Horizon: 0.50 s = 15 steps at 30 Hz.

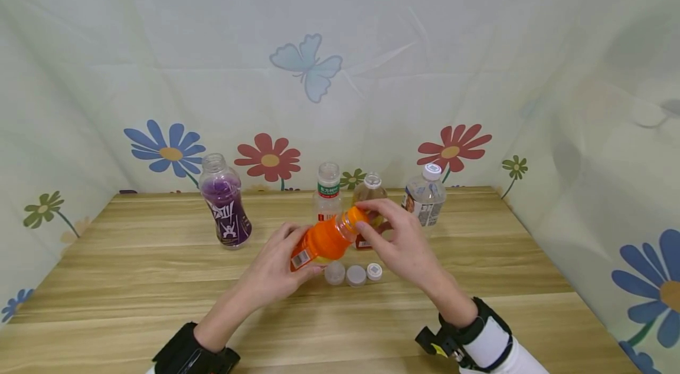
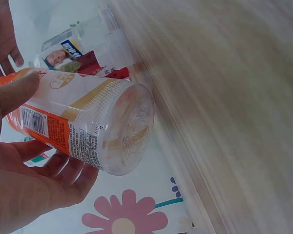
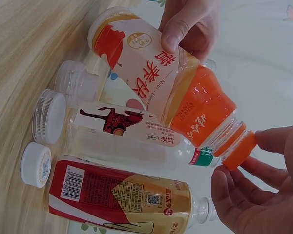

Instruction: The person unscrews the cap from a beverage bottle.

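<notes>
An orange-and-white drink bottle (image 1: 325, 240) is held tilted above the table, its neck pointing up and to the right. My left hand (image 1: 273, 265) grips it round the body, thumb on one side and fingers on the other, as the left wrist view shows. At the neck, my right hand (image 1: 401, 241) pinches the orange cap (image 3: 240, 149) between thumb and fingers. In the right wrist view a strip of ridged clear neck shows beside the cap. Below the bottle lie a translucent cap (image 1: 334, 273), a wider whitish cap (image 1: 356, 275) and a small white cap (image 1: 374, 271).
An uncapped purple bottle (image 1: 227, 209) stands at the left on the wooden table (image 1: 133, 291). Behind my hands stand an uncapped clear bottle (image 1: 329, 190) and an uncapped amber bottle (image 1: 370, 188). A white-capped clear bottle (image 1: 427, 197) is at the right. A flowered cloth (image 1: 372, 97) hangs behind.
</notes>
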Motion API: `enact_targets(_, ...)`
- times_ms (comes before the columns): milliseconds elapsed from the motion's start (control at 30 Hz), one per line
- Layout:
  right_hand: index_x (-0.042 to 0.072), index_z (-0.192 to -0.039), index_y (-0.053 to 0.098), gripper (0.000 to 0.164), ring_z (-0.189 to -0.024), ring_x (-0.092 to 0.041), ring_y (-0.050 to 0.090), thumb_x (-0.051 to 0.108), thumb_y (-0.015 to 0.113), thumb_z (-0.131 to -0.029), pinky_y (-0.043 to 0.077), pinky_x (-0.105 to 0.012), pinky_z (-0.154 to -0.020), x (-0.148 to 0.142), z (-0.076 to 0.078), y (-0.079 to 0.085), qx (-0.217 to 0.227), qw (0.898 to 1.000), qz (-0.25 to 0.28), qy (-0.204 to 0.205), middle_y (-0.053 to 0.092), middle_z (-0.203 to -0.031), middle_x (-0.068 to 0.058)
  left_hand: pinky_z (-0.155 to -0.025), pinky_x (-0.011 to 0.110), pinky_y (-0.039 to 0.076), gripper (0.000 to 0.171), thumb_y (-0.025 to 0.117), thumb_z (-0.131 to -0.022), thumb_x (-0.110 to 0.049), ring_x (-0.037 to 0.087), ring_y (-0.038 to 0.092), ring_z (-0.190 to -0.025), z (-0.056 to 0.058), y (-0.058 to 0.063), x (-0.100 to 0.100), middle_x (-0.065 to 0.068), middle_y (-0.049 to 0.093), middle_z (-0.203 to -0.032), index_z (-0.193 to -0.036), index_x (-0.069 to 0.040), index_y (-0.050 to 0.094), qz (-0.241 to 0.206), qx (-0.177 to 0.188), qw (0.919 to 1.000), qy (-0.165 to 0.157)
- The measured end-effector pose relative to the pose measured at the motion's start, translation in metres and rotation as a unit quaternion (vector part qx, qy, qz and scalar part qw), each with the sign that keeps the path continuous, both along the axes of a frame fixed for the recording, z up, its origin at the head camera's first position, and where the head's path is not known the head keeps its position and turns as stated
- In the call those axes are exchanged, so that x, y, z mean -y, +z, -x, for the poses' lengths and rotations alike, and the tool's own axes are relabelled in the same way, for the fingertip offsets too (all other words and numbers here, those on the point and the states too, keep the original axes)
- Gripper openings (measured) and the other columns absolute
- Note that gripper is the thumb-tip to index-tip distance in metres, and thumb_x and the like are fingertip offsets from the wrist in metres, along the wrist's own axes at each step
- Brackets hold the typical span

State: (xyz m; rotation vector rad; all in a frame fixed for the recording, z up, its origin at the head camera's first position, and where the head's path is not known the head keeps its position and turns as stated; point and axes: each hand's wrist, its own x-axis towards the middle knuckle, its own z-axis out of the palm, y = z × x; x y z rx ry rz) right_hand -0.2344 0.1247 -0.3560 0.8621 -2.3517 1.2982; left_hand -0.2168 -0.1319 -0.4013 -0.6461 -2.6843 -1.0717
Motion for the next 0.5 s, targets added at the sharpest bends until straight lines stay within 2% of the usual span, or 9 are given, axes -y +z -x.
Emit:
enact_targets(267,0.005,-0.128,0.069,0.033,-0.097,-0.017,0.065,0.003,0.072,-0.095,0.06,-0.031,-0.078,-0.0007,-0.0008,0.0015,-0.008,1.0,-0.005,0.017,0.068,-0.125,-0.006,-0.1,0.046,0.049,0.066,0.088,-0.083,-0.023,0.021,0.056,-0.112,0.0005,-0.0012,0.0003,0.002,0.057,-0.126,-0.14,-0.006,0.059,-0.002,-0.007,1.0,0.0)
enact_targets(500,0.005,-0.131,0.068,0.037,-0.099,-0.016,0.067,-0.001,0.072,-0.094,0.06,-0.03,-0.08,-0.0004,-0.001,0.0025,-0.006,1.0,-0.017,0.025,0.067,-0.132,-0.007,-0.101,0.044,0.048,0.068,0.088,-0.083,-0.025,0.019,0.055,-0.112,0.0008,0.0002,0.0006,0.001,0.056,-0.126,-0.142,-0.007,0.058,-0.003,0.008,1.0,0.0)
